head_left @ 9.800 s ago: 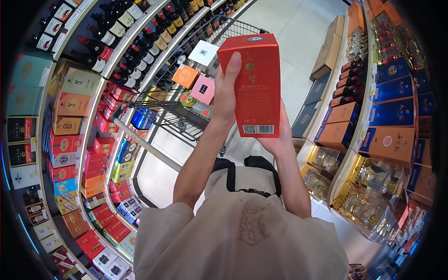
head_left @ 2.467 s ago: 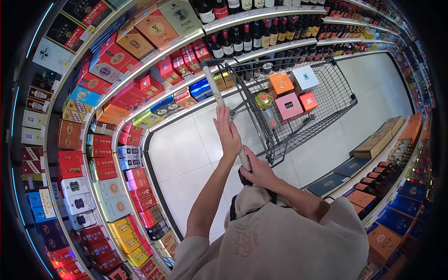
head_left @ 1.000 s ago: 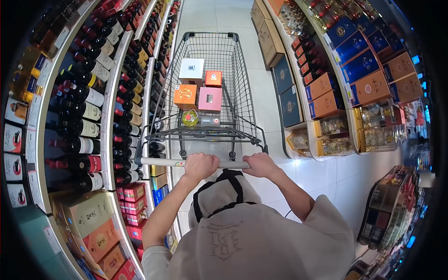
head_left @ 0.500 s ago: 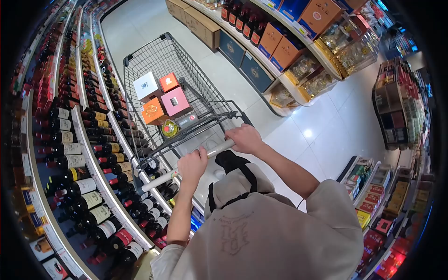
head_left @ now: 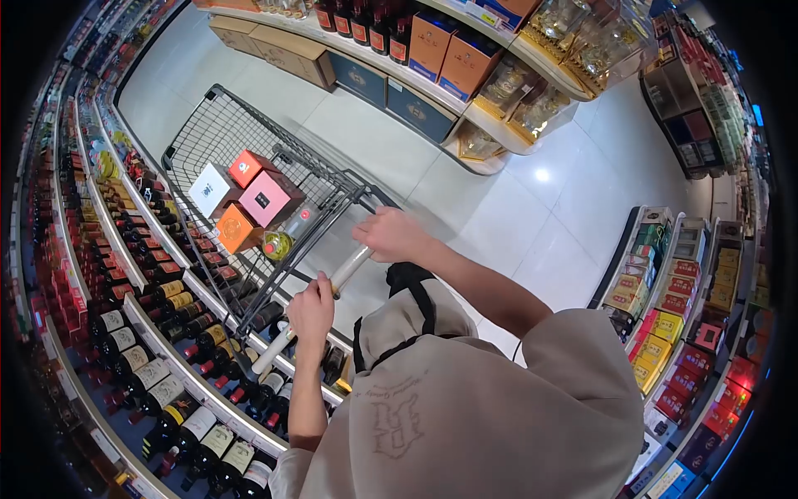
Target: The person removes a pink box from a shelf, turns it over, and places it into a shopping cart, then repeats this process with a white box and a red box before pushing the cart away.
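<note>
Both my hands are closed on the pale handle (head_left: 350,268) of a grey wire shopping cart (head_left: 218,125). My left hand (head_left: 312,314) wraps the handle nearer the wine shelf, and my right hand (head_left: 391,234) grips it toward the other end. Inside the cart sit a white box (head_left: 213,190), a red box (head_left: 248,166), a pink box (head_left: 271,200) and an orange box (head_left: 238,228). A round yellow-green container with a red top (head_left: 277,244) lies close to the handle side.
Curved shelves of wine bottles (head_left: 158,384) run close along the left. Ahead, another shelf holds dark bottles (head_left: 378,32), orange boxes (head_left: 470,62) and clear gift cases (head_left: 540,104). Stacked packets fill a rack (head_left: 661,333) at the right. Pale floor tiles (head_left: 532,216) lie between.
The cart has turned leftward, its front now pointing more to the left. My hands have moved left and slightly down with the handle, still holding it.
</note>
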`<state>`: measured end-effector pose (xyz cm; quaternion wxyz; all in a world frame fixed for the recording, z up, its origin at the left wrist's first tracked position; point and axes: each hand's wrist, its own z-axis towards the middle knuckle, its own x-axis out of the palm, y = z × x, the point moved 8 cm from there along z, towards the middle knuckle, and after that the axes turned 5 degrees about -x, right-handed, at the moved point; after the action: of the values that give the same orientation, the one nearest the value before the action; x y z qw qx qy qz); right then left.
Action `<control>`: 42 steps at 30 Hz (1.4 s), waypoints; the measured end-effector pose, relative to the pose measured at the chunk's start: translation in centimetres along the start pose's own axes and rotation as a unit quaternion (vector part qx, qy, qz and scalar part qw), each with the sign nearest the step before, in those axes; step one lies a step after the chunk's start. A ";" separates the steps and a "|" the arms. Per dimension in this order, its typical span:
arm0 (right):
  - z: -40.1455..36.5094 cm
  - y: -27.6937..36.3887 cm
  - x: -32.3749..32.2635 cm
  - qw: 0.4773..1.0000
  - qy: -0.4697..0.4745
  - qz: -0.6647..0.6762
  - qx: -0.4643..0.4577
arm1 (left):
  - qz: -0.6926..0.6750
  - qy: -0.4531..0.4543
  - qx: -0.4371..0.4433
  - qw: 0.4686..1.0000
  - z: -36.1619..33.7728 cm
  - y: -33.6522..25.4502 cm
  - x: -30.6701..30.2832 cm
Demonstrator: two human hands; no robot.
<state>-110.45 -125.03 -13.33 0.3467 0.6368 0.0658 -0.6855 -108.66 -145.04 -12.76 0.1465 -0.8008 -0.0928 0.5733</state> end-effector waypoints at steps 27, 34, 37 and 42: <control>21.3 -16.1 0.0 0.998 0.008 -0.062 -0.028 | 0.023 -0.074 0.011 0.997 24.2 -0.4 -7.3; 27.0 -17.9 -0.8 0.997 -0.026 -0.056 -0.046 | -0.056 -0.070 0.053 0.995 29.6 1.0 -10.1; 29.6 -19.3 -0.7 0.997 -0.041 -0.026 -0.058 | -0.089 -0.013 0.061 0.994 32.5 2.0 -10.9; 33.9 -22.6 -0.5 0.997 -0.053 -0.035 -0.053 | -0.123 0.053 0.104 0.985 37.6 2.0 -11.7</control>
<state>-151.15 -125.88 -14.76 0.3588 0.5774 0.1060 -0.7257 -148.06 -145.84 -14.30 0.3033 -0.7930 -0.1221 0.5141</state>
